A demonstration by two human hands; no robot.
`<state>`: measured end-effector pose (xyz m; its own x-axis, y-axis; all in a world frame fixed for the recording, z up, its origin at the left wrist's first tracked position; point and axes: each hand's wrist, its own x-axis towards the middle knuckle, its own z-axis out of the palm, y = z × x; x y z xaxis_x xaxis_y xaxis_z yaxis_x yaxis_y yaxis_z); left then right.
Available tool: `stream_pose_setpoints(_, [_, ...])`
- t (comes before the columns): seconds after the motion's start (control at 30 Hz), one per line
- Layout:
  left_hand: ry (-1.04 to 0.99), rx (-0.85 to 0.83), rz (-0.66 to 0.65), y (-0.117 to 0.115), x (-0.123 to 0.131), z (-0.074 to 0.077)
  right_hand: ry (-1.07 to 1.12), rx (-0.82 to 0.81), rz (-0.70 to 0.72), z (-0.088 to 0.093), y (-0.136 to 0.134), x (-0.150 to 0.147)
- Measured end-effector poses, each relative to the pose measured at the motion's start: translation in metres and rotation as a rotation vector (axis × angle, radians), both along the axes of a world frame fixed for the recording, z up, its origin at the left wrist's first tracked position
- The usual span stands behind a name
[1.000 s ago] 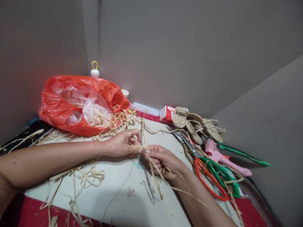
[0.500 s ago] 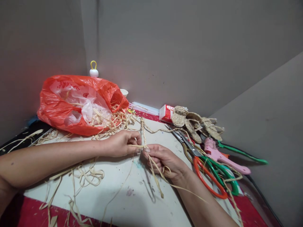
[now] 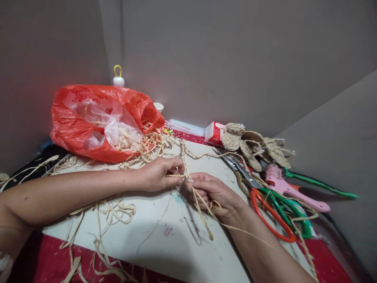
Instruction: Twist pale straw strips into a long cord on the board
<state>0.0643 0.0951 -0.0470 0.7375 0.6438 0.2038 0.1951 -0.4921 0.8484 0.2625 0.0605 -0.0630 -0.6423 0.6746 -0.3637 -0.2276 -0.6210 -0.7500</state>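
A thin braid of pale raffia (image 3: 184, 157) runs from the far part of the white board (image 3: 156, 243) towards me, with both hands meeting at its near end. My left hand (image 3: 165, 173) is closed, pinching strands on the left side of the braid. From the right, my right hand (image 3: 210, 192) grips the braid's end between thumb and fingers. Loose raffia strands (image 3: 203, 216) trail from it over the board and across my right wrist.
A red plastic bag (image 3: 85, 143) with raffia stands back left. Along the right lie scissors with orange handles (image 3: 272, 220), green-handled scissors (image 3: 306, 226), a pink glue gun (image 3: 290, 190), coiled braided pieces (image 3: 231, 139) and a red-and-white box (image 3: 214, 133). Loose raffia (image 3: 118, 212) litters the near left.
The whole view has shifted, so everything sits further right and slightly higher. Both hands keep their hold at the braid's end, close together as before.
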Motion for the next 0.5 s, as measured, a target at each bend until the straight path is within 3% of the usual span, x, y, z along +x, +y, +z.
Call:
stream_pose_setpoints(0.17, [0.004, 0.037, -0.012, 0.0040, 0.0001, -0.0066, 0.015, 0.013, 0.007, 0.0002, 0.0002, 0.0000])
stream_pose_setpoints(0.5, [0.063, 0.349, -0.057, 0.0043, -0.0004, -0.0062, 0.018, 0.025, 0.005, -0.0011, 0.0009, 0.0004])
